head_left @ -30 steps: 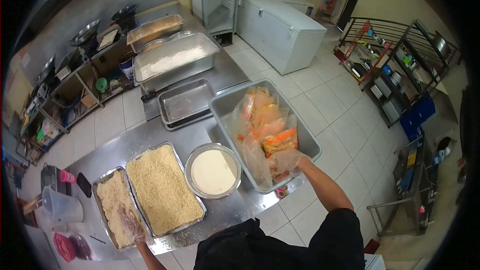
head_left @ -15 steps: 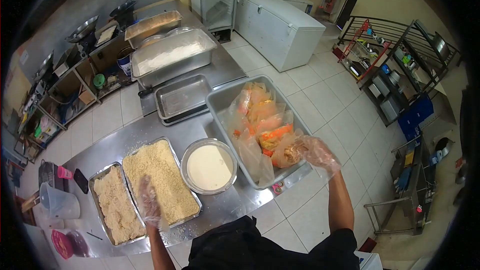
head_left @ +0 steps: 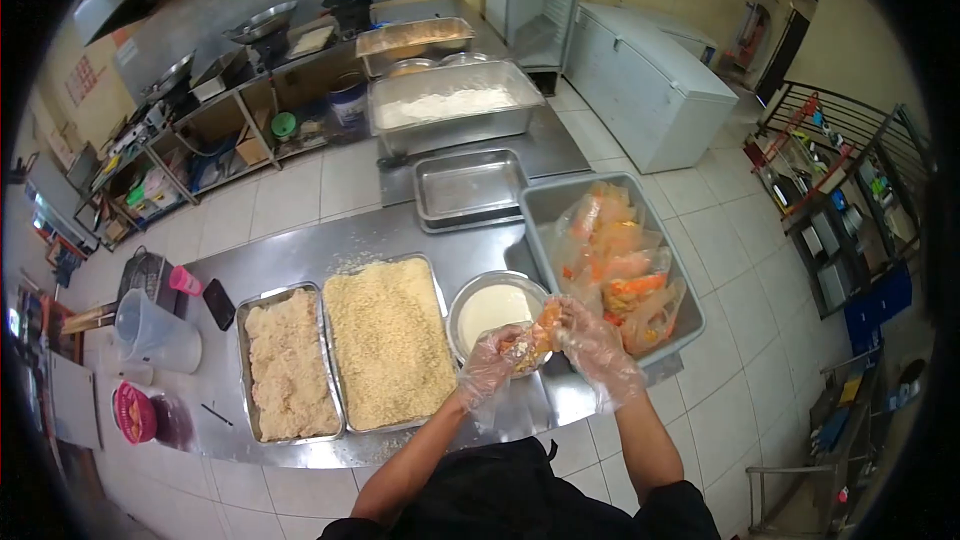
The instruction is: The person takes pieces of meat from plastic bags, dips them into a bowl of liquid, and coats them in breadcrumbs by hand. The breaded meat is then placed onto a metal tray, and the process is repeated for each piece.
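My gloved left hand (head_left: 488,368) and gloved right hand (head_left: 597,345) are close together, both closed on a piece of orange-coated raw meat (head_left: 545,330). They hold it over the near right side of a round metal bowl, partly covering the pale liquid batter (head_left: 495,305). Right of the bowl, a grey tub (head_left: 672,248) holds several clear plastic bags of orange marinated food (head_left: 635,290). To the left of the bowl is a metal tray of yellowish breadcrumbs (head_left: 390,340). A second tray beside it contains crumb-coated pieces (head_left: 290,365). The gloves hide part of the meat.
An unfilled metal tray (head_left: 470,185) lies behind the bowl, with a deep pan of white flour (head_left: 450,105) beyond it. At the left are a phone (head_left: 219,304), a clear plastic jug (head_left: 155,335) and a pink basket (head_left: 134,413). A white chest freezer (head_left: 650,85) stands behind.
My right hand has come out of the tub to the bowl, now with the meat piece. My left hand has moved right from the breadcrumbs to join it. The view has shifted left.
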The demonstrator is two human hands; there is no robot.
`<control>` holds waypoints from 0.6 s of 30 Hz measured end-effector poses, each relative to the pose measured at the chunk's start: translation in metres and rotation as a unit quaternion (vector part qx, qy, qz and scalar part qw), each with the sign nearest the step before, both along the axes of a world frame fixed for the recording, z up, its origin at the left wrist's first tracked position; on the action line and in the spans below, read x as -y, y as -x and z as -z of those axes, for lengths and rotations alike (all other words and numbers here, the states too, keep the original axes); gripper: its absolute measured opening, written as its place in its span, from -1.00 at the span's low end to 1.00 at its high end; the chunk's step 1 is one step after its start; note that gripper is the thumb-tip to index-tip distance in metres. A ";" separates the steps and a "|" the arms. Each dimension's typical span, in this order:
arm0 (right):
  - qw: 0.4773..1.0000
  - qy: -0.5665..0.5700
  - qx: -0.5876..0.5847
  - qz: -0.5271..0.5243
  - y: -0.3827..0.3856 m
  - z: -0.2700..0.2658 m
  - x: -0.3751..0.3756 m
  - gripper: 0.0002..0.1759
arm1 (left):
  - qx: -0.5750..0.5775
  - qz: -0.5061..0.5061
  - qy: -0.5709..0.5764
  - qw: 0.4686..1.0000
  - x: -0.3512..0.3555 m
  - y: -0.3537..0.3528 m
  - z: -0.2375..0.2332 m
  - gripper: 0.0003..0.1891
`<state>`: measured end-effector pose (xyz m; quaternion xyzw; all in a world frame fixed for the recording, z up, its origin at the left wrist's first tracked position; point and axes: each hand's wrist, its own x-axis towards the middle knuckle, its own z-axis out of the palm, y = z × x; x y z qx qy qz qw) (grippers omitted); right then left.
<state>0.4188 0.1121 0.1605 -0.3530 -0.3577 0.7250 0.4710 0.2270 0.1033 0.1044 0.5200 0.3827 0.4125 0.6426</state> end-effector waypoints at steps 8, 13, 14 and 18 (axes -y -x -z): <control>0.989 -0.043 0.144 -0.002 0.053 0.044 -0.003 -0.69 | 0.022 -0.075 0.060 0.995 0.014 0.046 0.021 -0.71; 0.901 -0.162 0.400 0.038 0.069 0.046 -0.011 -0.76 | -0.064 -0.107 0.068 0.990 0.015 0.050 0.049 -0.78; 0.886 -0.182 0.424 0.048 0.069 0.050 -0.015 -0.76 | -0.050 -0.123 0.073 0.988 0.015 0.049 0.052 -0.76; 0.882 -0.128 0.451 0.048 0.060 0.061 -0.030 -0.74 | -0.015 -0.142 0.100 0.985 0.009 0.052 0.067 -0.69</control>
